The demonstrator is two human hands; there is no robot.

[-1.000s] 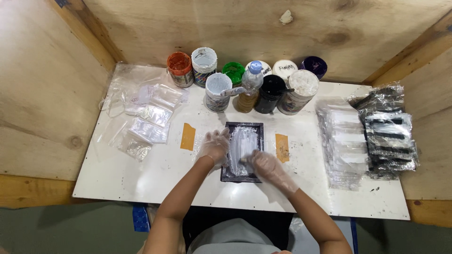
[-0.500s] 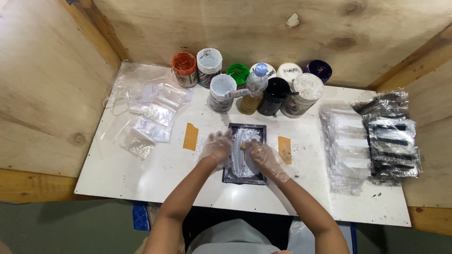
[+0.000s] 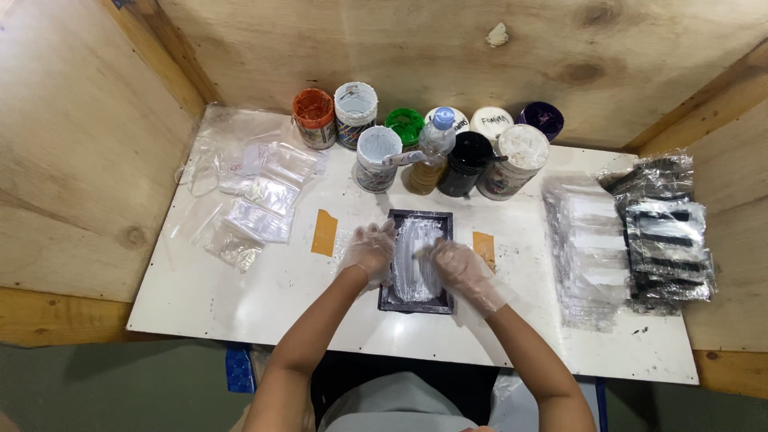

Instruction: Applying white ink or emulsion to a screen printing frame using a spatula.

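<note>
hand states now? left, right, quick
Left hand: open, gloved, flat on the left edge of the dark frame.
Right hand: closed on a small tool, kind unclear, over the frame.

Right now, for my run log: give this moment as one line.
left hand: steadies dark tray | right hand: small tool on tray's white smear | jars behind

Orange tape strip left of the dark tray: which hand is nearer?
Left. The left hand rests on the dark tray's left edge, just right of that orange tape strip. The right hand is on the tray's right side, farther off.
</note>
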